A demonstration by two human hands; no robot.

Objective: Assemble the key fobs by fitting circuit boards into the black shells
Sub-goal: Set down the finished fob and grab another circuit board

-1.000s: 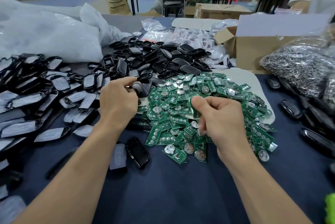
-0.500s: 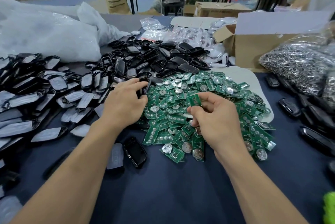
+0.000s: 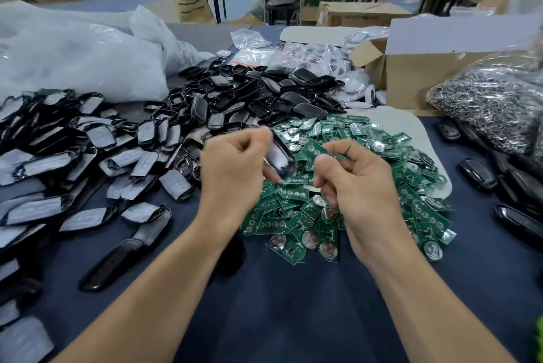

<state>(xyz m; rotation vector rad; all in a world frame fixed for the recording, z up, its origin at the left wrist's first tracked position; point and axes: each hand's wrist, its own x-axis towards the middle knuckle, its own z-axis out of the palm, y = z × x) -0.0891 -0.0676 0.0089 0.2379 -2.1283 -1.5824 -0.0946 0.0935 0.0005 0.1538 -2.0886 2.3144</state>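
Two hands meet just above the near-left edge of the pile of circuit boards (image 3: 293, 224). Your left hand (image 3: 232, 177) has its fingers curled round a black shell (image 3: 279, 157) and holds it tilted in the air. The shell's pale inner face seems to be turned toward you, though blur makes that hard to confirm. Your right hand (image 3: 364, 186) pinches one green circuit board (image 3: 330, 152) between thumb and forefinger, with the remaining fingers curled beneath. The board sits just beside the shell, and you cannot tell from this angle whether the two touch.

Beyond your hands lies a heap of bare black shells (image 3: 249, 98), and film-covered shells (image 3: 58, 157) spread across the left of the dark blue table (image 3: 279, 304). A white plastic bag (image 3: 73, 63) lies behind them. At the right stand an open cardboard box (image 3: 411, 77) and a clear bag of metal parts (image 3: 493, 107).
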